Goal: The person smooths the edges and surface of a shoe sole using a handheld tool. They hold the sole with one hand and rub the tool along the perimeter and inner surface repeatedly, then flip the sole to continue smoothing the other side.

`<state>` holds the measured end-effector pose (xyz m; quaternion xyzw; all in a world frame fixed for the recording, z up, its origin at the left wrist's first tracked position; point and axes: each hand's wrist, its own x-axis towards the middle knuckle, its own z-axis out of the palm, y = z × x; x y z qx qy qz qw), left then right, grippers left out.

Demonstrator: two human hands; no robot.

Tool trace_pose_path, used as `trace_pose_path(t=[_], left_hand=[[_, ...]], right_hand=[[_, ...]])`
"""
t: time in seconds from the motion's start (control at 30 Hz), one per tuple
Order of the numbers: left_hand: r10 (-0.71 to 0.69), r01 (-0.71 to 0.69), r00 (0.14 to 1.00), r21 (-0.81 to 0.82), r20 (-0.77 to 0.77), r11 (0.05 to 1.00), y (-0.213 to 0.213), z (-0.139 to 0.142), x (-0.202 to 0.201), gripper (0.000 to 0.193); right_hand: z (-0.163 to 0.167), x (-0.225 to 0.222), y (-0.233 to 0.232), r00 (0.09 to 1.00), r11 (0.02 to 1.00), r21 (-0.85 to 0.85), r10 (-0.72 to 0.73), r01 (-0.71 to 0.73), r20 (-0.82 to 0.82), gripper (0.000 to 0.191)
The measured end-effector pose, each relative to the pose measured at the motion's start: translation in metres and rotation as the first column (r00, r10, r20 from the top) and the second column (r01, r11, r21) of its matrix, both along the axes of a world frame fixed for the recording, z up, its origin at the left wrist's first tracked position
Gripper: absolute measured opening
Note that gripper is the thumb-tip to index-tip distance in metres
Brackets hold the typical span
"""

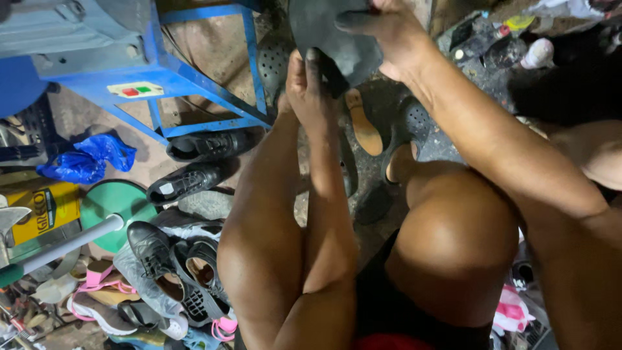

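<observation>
Both my hands hold a dark grey rubber sole piece up near the top of the head view. My left hand grips its lower edge, fingers curled against the underside. My right hand clasps it from the upper right, thumb laid across the top. Below them my bare knees fill the middle of the view. A tan insole lies on the dark ground beneath the hands.
A blue metal machine frame stands at the upper left. Two black lace-up shoes lie beside it, with a heap of several shoes and sandals at the lower left. A blue plastic bag, a yellow tin and a green disc sit left.
</observation>
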<state>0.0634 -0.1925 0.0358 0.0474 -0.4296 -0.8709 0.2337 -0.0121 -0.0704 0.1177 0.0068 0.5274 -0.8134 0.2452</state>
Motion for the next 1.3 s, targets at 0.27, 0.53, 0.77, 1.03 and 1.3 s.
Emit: trace_pose_path(t=[0.27,0.53,0.77,1.03,1.3], left_hand=[[0.011,-0.002,0.995,-0.088,0.103,0.996,-0.004,0.049,-0.011,0.029],[-0.026,0.035,0.999,-0.196,0.045,0.980,-0.004,0.072,-0.009,0.028],[0.005,0.023,0.996,-0.332,0.084,0.943,-0.005,0.067,-0.004,0.029],[-0.088,0.105,0.992,-0.196,0.093,0.975,-0.005,0.056,0.006,0.031],[-0.085,0.090,0.996,-0.332,0.031,0.939,-0.014,0.049,-0.008,0.050]], right_hand=[[-0.012,-0.012,0.008,0.996,0.992,-0.122,0.049,-0.040,0.076,0.032],[-0.024,-0.013,0.021,0.994,0.979,-0.203,0.016,0.006,0.107,0.025],[-0.010,-0.005,0.021,0.993,0.957,-0.273,0.115,-0.100,0.040,0.028],[-0.009,0.007,0.023,0.990,0.952,-0.276,0.142,-0.130,0.026,0.028],[-0.011,-0.006,0.017,0.999,0.996,-0.086,0.018,-0.015,0.035,0.033]])
